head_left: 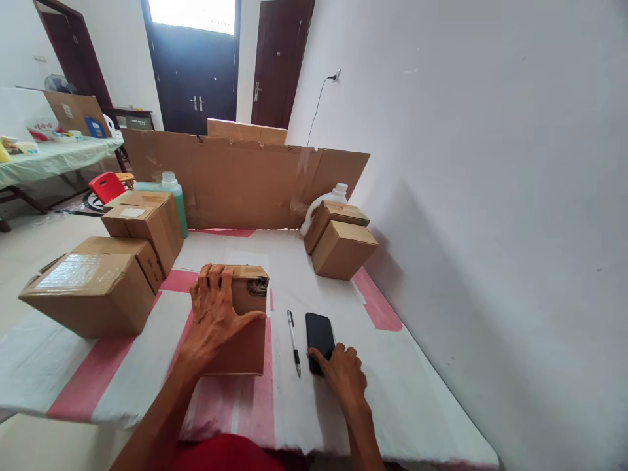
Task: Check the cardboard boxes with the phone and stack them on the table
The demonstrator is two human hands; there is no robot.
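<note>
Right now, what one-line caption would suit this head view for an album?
Left hand rests on a small brown cardboard box, right hand touches a black smartphone, pen between.

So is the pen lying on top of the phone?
No, the pen lies on the table cloth beside the phone, apart from it, while the right hand touches the phone's near end.

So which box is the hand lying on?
The small box in the middle, nearest the person. The left hand rests flat on its top; the other boxes sit untouched further away.
</note>
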